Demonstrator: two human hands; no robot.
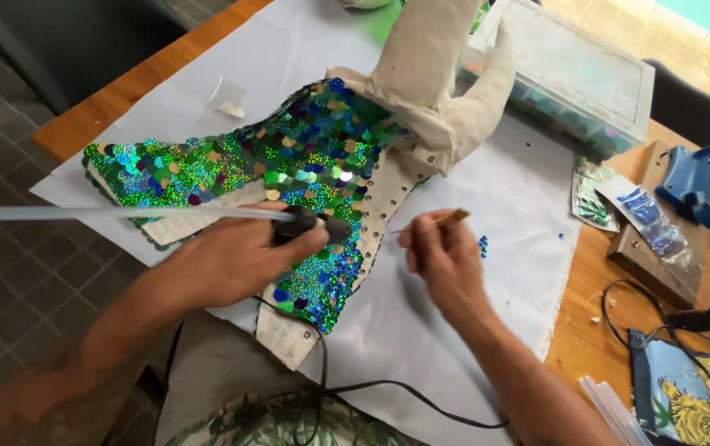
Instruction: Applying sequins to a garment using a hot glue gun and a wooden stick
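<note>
My left hand (235,258) lies palm-down over the lower part of the sequined fabric piece (289,165), forearm entering from the lower left and running up toward the centre. Its fingers are wrapped tight around the black glue gun (310,225), nozzle pointing right. A clear glue stick (115,213) projects from the back of the gun, horizontally to the left edge of the view. The gun's black cord (371,386) trails down over the cloth toward my lap.

My right hand (446,258) sits just right of the piece, forearm entering from the lower right. Its fingers are pinched together on a thin wooden stick (442,220), whose tip angles left toward the pale perforated edge of the fabric.

The sequined piece, covered in green, blue and gold scales, rests on a white cloth (470,190) spread over the wooden table (124,91); a beige stuffed form (446,74) rises from its upper end. A few loose blue sequins (482,244) lie near my right hand. Farther right: a clear compartment box (578,74), small bags of sequins (648,219), and a blue glue gun (702,182) on a stand.
</note>
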